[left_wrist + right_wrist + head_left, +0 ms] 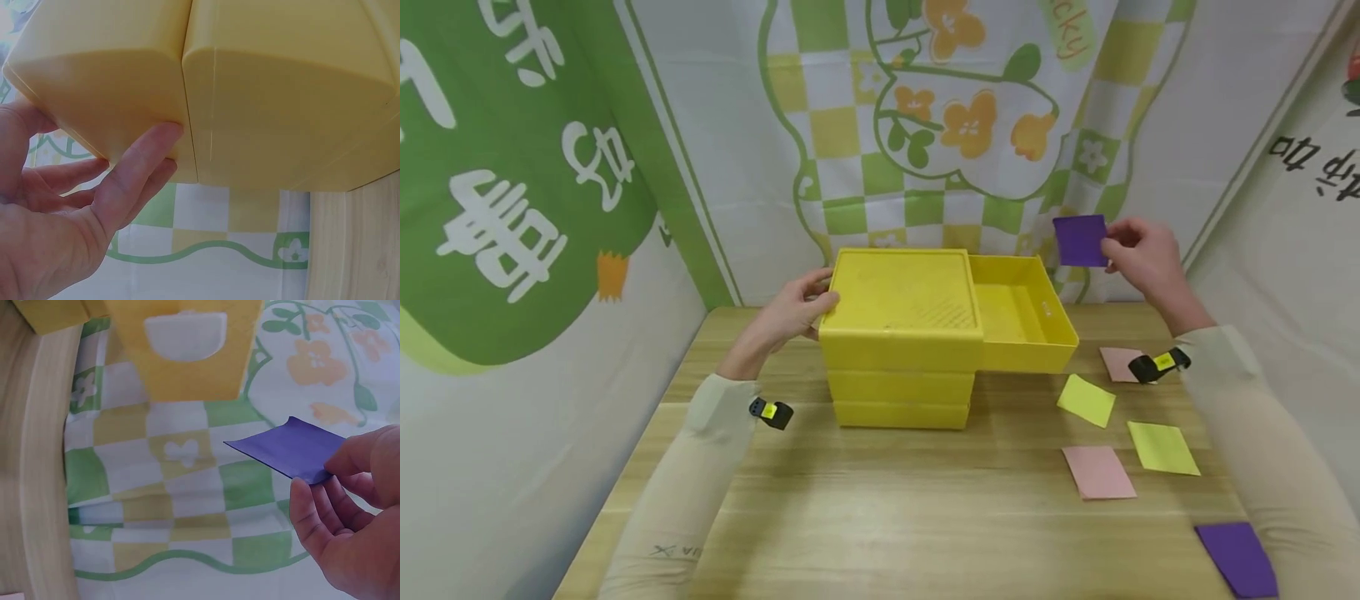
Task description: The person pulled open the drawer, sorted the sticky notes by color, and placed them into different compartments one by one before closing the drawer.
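Observation:
A yellow drawer box (pixel 901 350) stands on the table, its top drawer (pixel 1018 312) pulled out toward the right with a bare floor inside. My left hand (pixel 793 312) rests against the box's left end near the top, thumb at the upper edge. In the left wrist view, the fingers (pixel 140 159) lie fairly straight on the yellow side wall. Beyond the drawer's far right corner, my right hand (pixel 1142 250) pinches a purple sticky note (pixel 1081 241) by its edge, held up in the air. The right wrist view shows this purple note (pixel 287 450) slightly curled between thumb and fingertips.
Right of the box lie a yellow note (pixel 1087 401), another yellow note (pixel 1164 448), a pink note (pixel 1099 472) and a further pink one (pixel 1120 364) partly behind the wristband. A second purple note (pixel 1236 558) is near the front right. Patterned cloth (pixel 917 200) hangs behind.

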